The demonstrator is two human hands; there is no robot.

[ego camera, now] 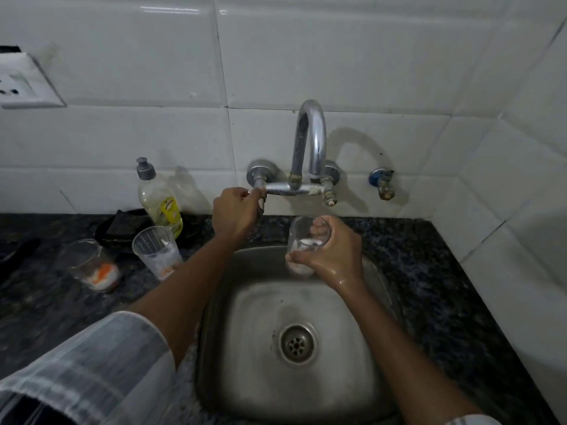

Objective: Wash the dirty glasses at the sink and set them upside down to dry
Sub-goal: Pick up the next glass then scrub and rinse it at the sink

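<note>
My right hand (333, 256) wraps its fingers around a clear glass tumbler (305, 245) over the far edge of the steel sink (377, 348). It stands almost upright, mouth up under the curved silver tap (310, 142). My left hand (234, 211) grips the left tap handle (260, 202).

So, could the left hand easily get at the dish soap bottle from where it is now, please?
Probably yes: the left hand grips the tap handle, and the dish soap bottle stands just left of it with nothing between.
</note>
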